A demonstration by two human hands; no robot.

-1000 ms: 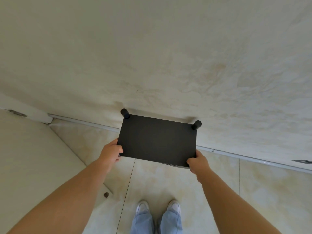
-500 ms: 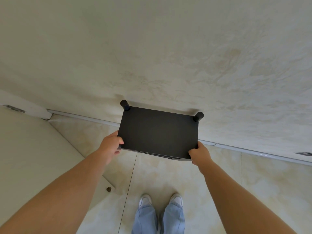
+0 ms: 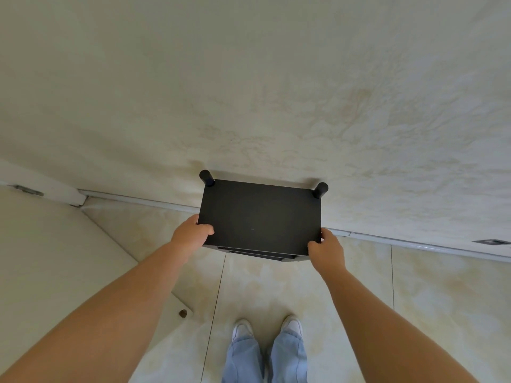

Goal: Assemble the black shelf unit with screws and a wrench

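I look down on the black shelf unit (image 3: 260, 217), whose flat top panel faces me. Two round black post ends (image 3: 206, 177) stick up at its far corners, close to the beige wall (image 3: 276, 92). Lower shelf edges show under the near edge. My left hand (image 3: 192, 233) grips the near left corner, thumb on top. My right hand (image 3: 326, 251) grips the near right corner. Whether the unit rests on the floor or hangs in my hands cannot be told. No screws or wrench are in view.
A cream marbled tile floor (image 3: 276, 286) lies below, with my shoes (image 3: 266, 326) and jeans near the bottom edge. A pale skirting strip (image 3: 414, 244) runs along the wall's foot. At the left stands a white door (image 3: 41, 258) with a hinge and a small brown stopper (image 3: 182, 313).
The shelf unit and both hands have moved away from me, closer to the wall. The grips on the two near corners have stayed the same.
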